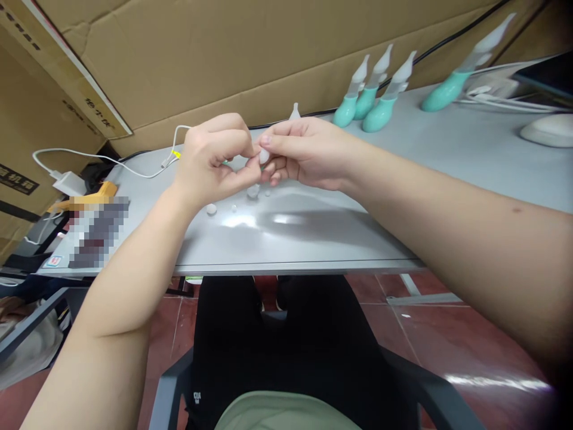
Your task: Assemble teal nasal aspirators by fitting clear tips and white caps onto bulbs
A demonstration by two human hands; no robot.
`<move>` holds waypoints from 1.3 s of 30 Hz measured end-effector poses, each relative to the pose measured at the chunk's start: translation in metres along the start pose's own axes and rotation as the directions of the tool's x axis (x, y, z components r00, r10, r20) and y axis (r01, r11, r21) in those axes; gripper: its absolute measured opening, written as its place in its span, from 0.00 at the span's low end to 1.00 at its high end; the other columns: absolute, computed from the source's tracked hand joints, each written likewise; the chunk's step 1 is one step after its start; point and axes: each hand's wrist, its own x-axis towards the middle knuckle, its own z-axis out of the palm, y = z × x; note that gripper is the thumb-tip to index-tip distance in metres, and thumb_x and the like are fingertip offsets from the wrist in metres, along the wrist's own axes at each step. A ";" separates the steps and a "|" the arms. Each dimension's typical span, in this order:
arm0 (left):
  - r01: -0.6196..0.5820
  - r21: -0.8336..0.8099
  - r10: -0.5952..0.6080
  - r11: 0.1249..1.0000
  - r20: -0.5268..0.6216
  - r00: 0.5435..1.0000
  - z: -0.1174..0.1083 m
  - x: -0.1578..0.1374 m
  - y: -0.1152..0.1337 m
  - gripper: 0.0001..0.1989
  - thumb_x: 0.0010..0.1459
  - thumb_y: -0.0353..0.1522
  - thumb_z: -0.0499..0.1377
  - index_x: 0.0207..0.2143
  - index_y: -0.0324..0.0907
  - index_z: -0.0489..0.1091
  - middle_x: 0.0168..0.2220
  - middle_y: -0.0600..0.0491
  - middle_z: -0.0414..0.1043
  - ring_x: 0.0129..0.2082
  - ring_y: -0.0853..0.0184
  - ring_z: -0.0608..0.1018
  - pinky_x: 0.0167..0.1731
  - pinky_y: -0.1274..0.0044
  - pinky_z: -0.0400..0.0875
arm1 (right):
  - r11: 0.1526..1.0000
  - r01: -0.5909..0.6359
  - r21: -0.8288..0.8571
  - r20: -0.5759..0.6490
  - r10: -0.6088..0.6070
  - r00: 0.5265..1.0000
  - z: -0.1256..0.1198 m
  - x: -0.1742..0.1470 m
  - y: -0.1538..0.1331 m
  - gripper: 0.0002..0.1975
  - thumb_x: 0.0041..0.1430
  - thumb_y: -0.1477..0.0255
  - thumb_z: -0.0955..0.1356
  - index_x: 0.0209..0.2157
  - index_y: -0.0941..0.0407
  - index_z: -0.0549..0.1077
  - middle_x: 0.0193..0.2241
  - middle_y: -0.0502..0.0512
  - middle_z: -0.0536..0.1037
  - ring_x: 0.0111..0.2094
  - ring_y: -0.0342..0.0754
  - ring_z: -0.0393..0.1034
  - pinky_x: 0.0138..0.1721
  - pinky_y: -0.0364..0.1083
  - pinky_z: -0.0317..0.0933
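Over the grey table, my left hand point(217, 155) and my right hand point(308, 149) meet, fingertips pinched at a small white rounded piece point(264, 156). Part of that piece is covered by the fingers, and a bit of teal shows behind them. On the tabletop just below lie a white disc point(211, 209), a clear-whitish part point(253, 192) and a couple of tiny clear pieces point(234, 208). A white nozzle tip point(295, 111) pokes up behind my right hand, its lower part hidden.
Several teal bulb nasal aspirators point(378, 113) with white tips stand at the back right. A white mouse point(548, 130) lies at the far right. At left are a white charger with cable point(70, 183), a yellow tool point(105, 192) and a pixelated dark item point(101, 233). Cardboard point(224, 54) lines the back.
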 end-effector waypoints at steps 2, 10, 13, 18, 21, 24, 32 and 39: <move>-0.079 0.023 0.080 0.997 -0.046 0.996 0.006 -0.002 -0.005 0.21 0.74 0.43 0.61 0.28 0.41 0.75 0.29 0.50 0.76 0.32 0.77 0.74 0.33 0.78 0.65 | 0.997 -0.003 0.074 -0.034 0.005 0.999 0.004 -0.001 0.000 0.18 0.82 0.70 0.83 0.33 0.55 0.86 0.34 0.54 0.87 0.31 0.43 0.81 0.32 0.38 0.77; 0.275 0.070 -0.283 0.959 0.201 0.938 -0.008 0.005 0.007 0.16 0.72 0.44 0.64 0.37 0.42 0.79 0.39 0.47 0.83 0.37 0.74 0.76 0.42 0.74 0.75 | 0.988 0.036 0.151 -0.213 -0.003 0.977 0.006 -0.003 -0.004 0.19 0.81 0.81 0.80 0.31 0.53 0.85 0.42 0.55 0.90 0.47 0.46 0.88 0.59 0.42 0.84; 0.398 0.022 -0.388 0.917 0.275 0.880 -0.010 0.008 0.012 0.20 0.71 0.50 0.68 0.44 0.42 0.81 0.43 0.48 0.85 0.40 0.74 0.80 0.50 0.73 0.82 | 0.995 0.073 0.063 -0.254 -0.055 0.966 -0.001 -0.002 0.000 0.15 0.72 0.76 0.86 0.33 0.50 0.85 0.48 0.56 0.90 0.57 0.55 0.87 0.74 0.55 0.81; 0.498 -0.057 -0.479 0.865 0.199 0.855 -0.002 0.007 0.010 0.38 0.69 0.67 0.64 0.51 0.40 0.85 0.43 0.50 0.89 0.38 0.79 0.80 0.44 0.79 0.79 | 0.995 0.100 0.004 -0.231 -0.096 0.968 -0.005 -0.001 0.005 0.16 0.59 0.71 0.92 0.35 0.47 0.86 0.51 0.56 0.90 0.66 0.62 0.84 0.78 0.59 0.78; 0.561 -0.063 -0.542 0.826 0.185 0.820 -0.002 0.007 0.011 0.45 0.66 0.72 0.63 0.50 0.39 0.88 0.42 0.52 0.91 0.37 0.79 0.80 0.44 0.78 0.80 | 0.993 0.110 -0.042 -0.253 -0.117 0.960 -0.002 -0.002 0.005 0.15 0.61 0.72 0.91 0.37 0.49 0.86 0.50 0.58 0.90 0.63 0.61 0.86 0.74 0.58 0.81; 0.573 -0.062 -0.551 0.817 0.209 0.808 -0.003 0.008 0.014 0.37 0.69 0.64 0.67 0.50 0.38 0.89 0.44 0.54 0.93 0.40 0.79 0.82 0.45 0.79 0.82 | 0.990 0.117 -0.073 -0.289 -0.133 0.948 0.003 -0.004 0.004 0.17 0.60 0.75 0.91 0.38 0.50 0.85 0.45 0.57 0.90 0.56 0.59 0.89 0.67 0.55 0.85; 0.595 0.128 -0.606 0.793 0.262 0.751 -0.006 0.017 0.026 0.18 0.75 0.44 0.66 0.41 0.39 0.85 0.37 0.52 0.89 0.32 0.78 0.75 0.40 0.74 0.74 | 0.973 0.155 -0.169 -0.320 -0.203 0.925 0.009 -0.002 0.004 0.13 0.63 0.75 0.89 0.34 0.50 0.87 0.39 0.55 0.89 0.47 0.57 0.89 0.61 0.57 0.88; 0.604 0.136 -0.619 0.785 0.195 0.761 -0.006 0.023 0.038 0.16 0.74 0.37 0.66 0.32 0.39 0.77 0.35 0.51 0.85 0.33 0.78 0.75 0.42 0.74 0.72 | 0.954 0.214 -0.209 -0.337 -0.276 0.900 0.014 -0.006 0.002 0.12 0.67 0.79 0.84 0.34 0.50 0.86 0.36 0.55 0.86 0.44 0.55 0.85 0.58 0.57 0.86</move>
